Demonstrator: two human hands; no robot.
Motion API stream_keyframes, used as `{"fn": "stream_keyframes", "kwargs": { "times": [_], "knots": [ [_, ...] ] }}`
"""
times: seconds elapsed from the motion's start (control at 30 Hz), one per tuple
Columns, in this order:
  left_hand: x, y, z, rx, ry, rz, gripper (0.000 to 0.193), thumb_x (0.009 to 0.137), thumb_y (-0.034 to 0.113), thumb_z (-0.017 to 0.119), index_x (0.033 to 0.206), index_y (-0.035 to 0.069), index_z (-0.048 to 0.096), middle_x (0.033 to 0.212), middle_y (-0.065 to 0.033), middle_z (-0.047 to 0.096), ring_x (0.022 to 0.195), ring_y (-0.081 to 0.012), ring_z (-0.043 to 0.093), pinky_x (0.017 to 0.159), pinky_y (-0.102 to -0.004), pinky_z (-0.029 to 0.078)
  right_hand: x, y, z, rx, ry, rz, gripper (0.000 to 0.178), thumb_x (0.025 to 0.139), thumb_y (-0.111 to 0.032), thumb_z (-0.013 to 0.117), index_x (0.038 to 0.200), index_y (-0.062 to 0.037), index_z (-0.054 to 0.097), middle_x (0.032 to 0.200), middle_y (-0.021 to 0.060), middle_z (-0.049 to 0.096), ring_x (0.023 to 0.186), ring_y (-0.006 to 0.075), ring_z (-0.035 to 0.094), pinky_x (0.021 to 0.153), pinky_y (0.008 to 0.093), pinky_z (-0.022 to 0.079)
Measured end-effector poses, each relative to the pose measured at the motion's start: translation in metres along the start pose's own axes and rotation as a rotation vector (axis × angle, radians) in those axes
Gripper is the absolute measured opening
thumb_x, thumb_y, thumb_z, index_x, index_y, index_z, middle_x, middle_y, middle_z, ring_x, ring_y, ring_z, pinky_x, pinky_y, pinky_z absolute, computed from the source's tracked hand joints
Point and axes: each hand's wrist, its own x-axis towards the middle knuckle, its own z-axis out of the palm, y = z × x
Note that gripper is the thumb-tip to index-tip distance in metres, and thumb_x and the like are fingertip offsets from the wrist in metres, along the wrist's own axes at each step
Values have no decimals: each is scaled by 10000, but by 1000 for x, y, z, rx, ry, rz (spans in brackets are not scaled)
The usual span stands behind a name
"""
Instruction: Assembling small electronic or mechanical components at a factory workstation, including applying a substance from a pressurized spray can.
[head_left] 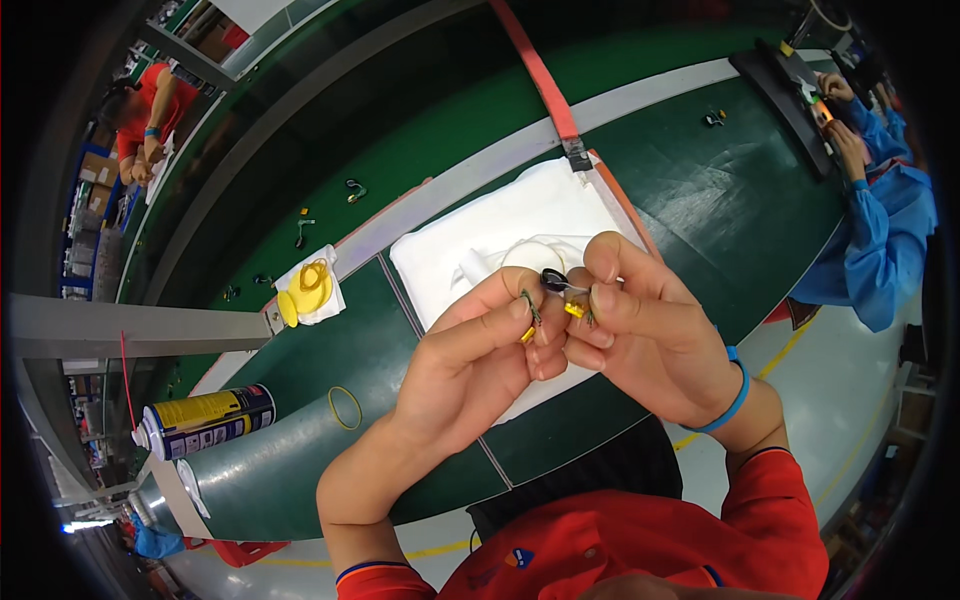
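Observation:
Both my hands are raised over a white cloth pad (455, 240), with the fingertips close together. My left hand (465, 350) pinches a small green-and-yellow circuit piece (533, 312) between thumb and forefinger. In my right hand (655, 335), thumb and fingers are closed on a similar small part with a yellow tab (575, 309) and thin green strands. A glossy black oval piece (553, 280) sits between the two sets of fingertips, next to a pale strip. Fingers partly hide how these bits connect. A blue band (735, 395) circles my right wrist.
A spray can (215, 418) lies left on the green table, near a yellow rubber band (345, 408). Yellow bands and a disc (305, 291) rest on white paper. Small parts (355, 190) lie on the green belt. Co-workers (870, 210) sit right and stand far left.

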Motion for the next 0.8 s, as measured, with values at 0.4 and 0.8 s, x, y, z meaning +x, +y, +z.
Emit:
{"fn": "stream_keyframes", "kwargs": {
  "times": [0.4, 0.8],
  "knots": [
    [-6, 1, 1, -37, -24, -37, 147, 1038, 214, 545, 1086, 75, 555, 940, -51, 553, 815, -147, 445, 766, -296, 374, -5, 0, 13, -57, 57, 28, 158, 1027, -159, 596, 1024, -154, 438, 876, 1, 493, 776, 89, 446, 699, 256, 371],
    [-4, -1, -2, -45, -40, -25, 152, 1024, 170, 588, 1136, 71, 562, 974, -81, 586, 881, -192, 554, 757, -300, 399, -3, 0, 8, -60, 54, 38, 149, 1033, -187, 581, 1043, -148, 437, 952, 100, 608, 764, 91, 451, 705, 259, 381]
  ]
}}
